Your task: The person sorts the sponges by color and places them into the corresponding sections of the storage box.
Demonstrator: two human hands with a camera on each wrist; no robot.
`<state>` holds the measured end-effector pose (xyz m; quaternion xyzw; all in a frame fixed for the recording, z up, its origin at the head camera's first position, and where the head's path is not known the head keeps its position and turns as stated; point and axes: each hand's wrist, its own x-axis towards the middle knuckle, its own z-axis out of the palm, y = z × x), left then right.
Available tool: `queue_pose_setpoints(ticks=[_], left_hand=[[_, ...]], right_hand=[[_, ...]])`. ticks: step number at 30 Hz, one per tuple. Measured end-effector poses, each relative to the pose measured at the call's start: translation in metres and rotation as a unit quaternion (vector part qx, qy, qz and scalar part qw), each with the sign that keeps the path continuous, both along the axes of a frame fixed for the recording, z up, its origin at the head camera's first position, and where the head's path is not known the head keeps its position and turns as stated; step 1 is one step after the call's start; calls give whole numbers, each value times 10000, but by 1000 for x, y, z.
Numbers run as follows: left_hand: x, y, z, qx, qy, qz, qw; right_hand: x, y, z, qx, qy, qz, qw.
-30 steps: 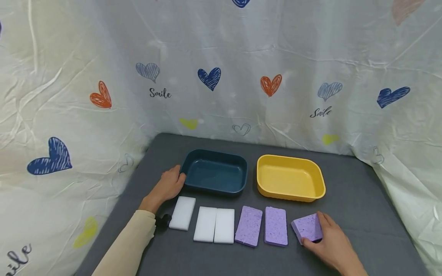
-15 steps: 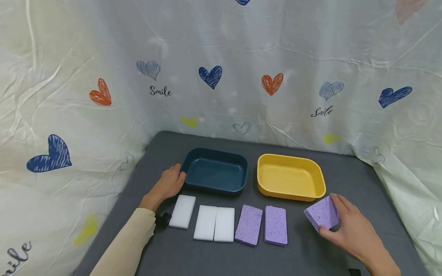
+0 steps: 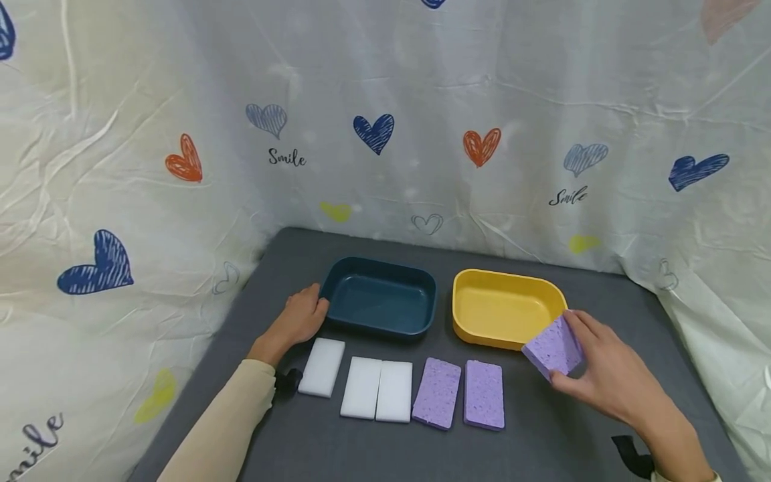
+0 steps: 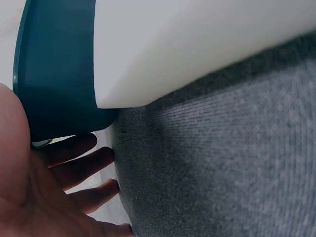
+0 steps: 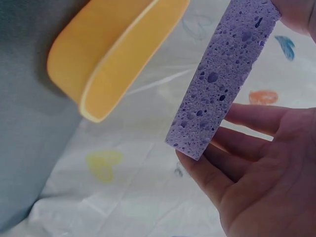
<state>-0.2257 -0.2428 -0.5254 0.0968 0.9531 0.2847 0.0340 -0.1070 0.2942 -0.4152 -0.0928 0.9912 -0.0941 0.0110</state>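
Note:
In the head view my right hand (image 3: 620, 371) pinches a purple sponge (image 3: 553, 347) between thumb and fingers. It holds the sponge tilted in the air by the near right corner of the yellow tub (image 3: 506, 341). The right wrist view shows the pitted side of this sponge (image 5: 212, 81), apart from the tub (image 5: 111, 54). My left hand (image 3: 298, 318) rests against the left end of the dark blue tub (image 3: 378, 329). Its fingers (image 4: 84, 165) look loosely spread in the left wrist view, beside the tub wall (image 4: 59, 74).
Two purple sponges (image 3: 436, 393) lie flat on the grey cloth (image 3: 470, 458) before the tubs. To their left are two white sponge blocks (image 3: 360, 388) side by side and a third white block (image 3: 322, 367) near the left wrist. A heart-print curtain (image 3: 421, 167) hangs behind.
My right hand has lifted the purple sponge off the cloth and carried it up toward the yellow tub's near right corner. The left hand stays at the blue tub.

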Motion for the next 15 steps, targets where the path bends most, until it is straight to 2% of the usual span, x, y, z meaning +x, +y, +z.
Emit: queue_pose_setpoints(ticks=[5,7,12,15], left_hand=[[-1,-1,2,-49,-31,-27,10000],[-7,-7,-9,33,-18,-50,10000],[-27,-24,-50,139,177,-103,9997],[-27,-23,-50,120,254,-121,9995]], right_hand=[[-11,-9,5,104,155,376,9991],[-16,-14,8,112,207,569,9981],[-30,-24,12,36,388,1026,9940],[-38,-31,13,9,463,1184,9919]])
